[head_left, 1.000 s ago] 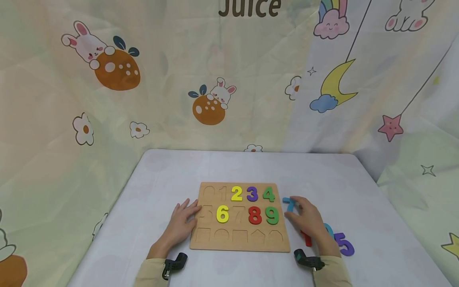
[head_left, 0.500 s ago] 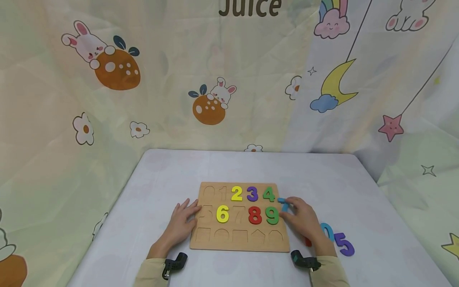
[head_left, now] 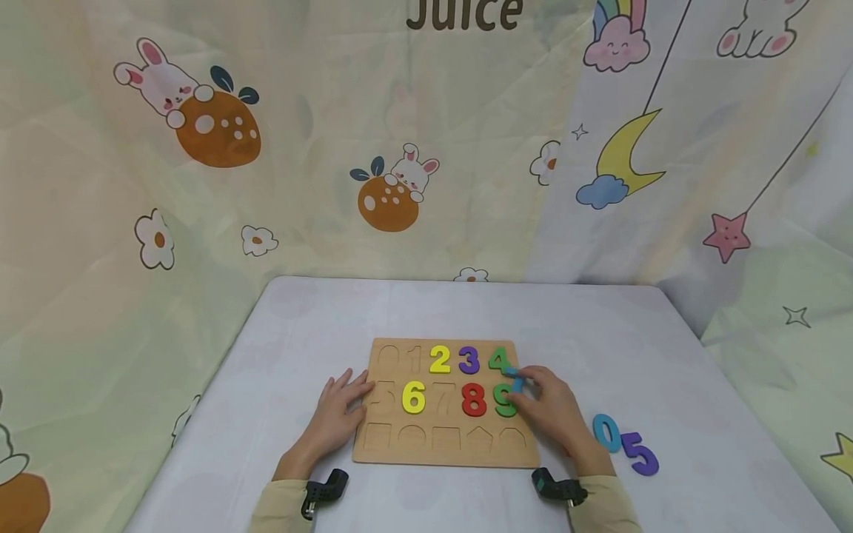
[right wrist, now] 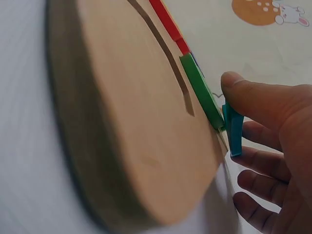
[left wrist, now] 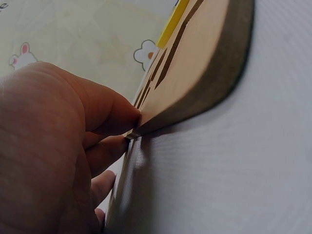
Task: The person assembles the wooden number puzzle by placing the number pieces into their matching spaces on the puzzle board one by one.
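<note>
In the head view, a wooden number puzzle board lies on the table. My left hand rests at its left edge, fingers extended, and the left wrist view has the thumb and fingertips right at the board's edge. My right hand pinches a blue number seven between thumb and fingers over the board's right side, overlapping the green nine and green four. In the right wrist view the blue seven is tilted, beside a green piece.
Yellow two, purple three, yellow six and red eight sit on the board among bare outlined recesses. A blue zero and purple five lie on the table to the right. A printed cloth hangs behind.
My right hand has moved left with the blue seven, from beside the board to over its right edge. The red piece near the right wrist is now hidden. The left hand has stayed put.
</note>
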Motion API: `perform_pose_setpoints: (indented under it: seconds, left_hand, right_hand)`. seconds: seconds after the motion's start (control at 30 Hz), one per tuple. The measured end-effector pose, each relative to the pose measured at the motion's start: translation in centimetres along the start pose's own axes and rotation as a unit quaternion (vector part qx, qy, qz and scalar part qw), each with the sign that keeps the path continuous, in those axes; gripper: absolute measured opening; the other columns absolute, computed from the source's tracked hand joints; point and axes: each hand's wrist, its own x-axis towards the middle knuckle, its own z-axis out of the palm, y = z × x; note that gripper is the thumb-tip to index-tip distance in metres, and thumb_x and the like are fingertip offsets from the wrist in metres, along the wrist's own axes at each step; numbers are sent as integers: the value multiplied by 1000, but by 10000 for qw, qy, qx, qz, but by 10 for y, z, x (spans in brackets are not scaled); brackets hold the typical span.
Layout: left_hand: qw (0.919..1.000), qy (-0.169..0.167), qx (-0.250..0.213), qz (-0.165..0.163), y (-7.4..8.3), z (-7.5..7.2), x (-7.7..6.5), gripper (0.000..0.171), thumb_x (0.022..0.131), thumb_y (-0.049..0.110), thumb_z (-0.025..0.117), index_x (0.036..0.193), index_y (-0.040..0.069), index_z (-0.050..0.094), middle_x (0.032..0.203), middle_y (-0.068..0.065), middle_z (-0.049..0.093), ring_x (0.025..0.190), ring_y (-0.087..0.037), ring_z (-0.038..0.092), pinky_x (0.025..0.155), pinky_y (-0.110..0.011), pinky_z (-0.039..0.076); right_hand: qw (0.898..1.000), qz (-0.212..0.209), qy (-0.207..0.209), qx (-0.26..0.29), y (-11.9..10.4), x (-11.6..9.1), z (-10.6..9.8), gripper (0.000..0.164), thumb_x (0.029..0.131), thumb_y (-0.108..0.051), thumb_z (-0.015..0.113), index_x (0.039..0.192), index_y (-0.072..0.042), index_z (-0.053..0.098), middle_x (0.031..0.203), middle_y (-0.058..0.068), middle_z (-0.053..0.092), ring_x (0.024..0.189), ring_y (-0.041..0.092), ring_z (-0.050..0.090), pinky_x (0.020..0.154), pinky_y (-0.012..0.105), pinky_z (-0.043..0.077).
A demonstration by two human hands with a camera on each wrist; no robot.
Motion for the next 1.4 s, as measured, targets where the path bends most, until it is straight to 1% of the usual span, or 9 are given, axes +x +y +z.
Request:
perform_pose_setpoints:
  seconds: [0.23,0.5,0.63,0.67,0.93,1.1,1.4]
  left_hand:
    - [10000,8,0,-47,2,0,-1,44,88,7,58,132,10,62,151,-4,44,148,-30,21,122,-49,1]
    - [10000,16,-14,-21,3,0,0,44,88,6,58,132,9,62,150,-5,45,148,-31,21,122,-50,2]
    - [10000,23,19,-21,4,0,0,44,88,6,58,132,9,62,150,-5,44,148,-31,22,122,-51,3]
    - [10000,6,20,-54,4,-1,0,44,89,7,58,132,10,62,151,-4,44,148,-30,21,122,-49,2]
    - [10000,-27,12,-65,3,-1,0,43,89,7,58,132,9,61,151,-3,43,148,-30,20,122,-50,1]
    - [9999,-51,27,-91,3,-1,1,43,90,8,57,133,10,61,152,-3,43,148,-29,19,122,-49,1]
    - [9999,-63,16,-107,4,-2,0,43,90,8,58,132,10,61,152,-3,43,148,-29,19,122,-49,1]
  right_hand:
    - [9996,-268,108,-68,-7,-2,2,48,81,-36,79,118,-8,65,130,12,60,126,36,52,102,55,46]
    - [9994,-327,134,12,-11,-2,5,48,81,-34,80,118,-8,64,129,12,60,123,35,55,100,53,49]
    - [9993,-327,169,-11,-13,-2,8,45,81,-33,79,116,-9,65,127,10,60,120,34,57,98,52,51]
    - [9994,-312,151,-26,-14,-2,9,45,81,-33,79,117,-10,65,127,10,60,120,34,57,98,51,51]
    - [9995,-274,9,-123,-20,-3,13,48,80,-36,80,117,-9,67,129,10,59,124,32,49,104,53,45]
    - [9994,-288,3,-176,-21,-3,13,48,80,-36,80,117,-10,66,130,10,58,126,32,48,105,53,44]
    - [9994,-313,27,-117,-22,-3,13,46,79,-35,81,116,-10,67,129,10,58,126,33,49,105,54,44]
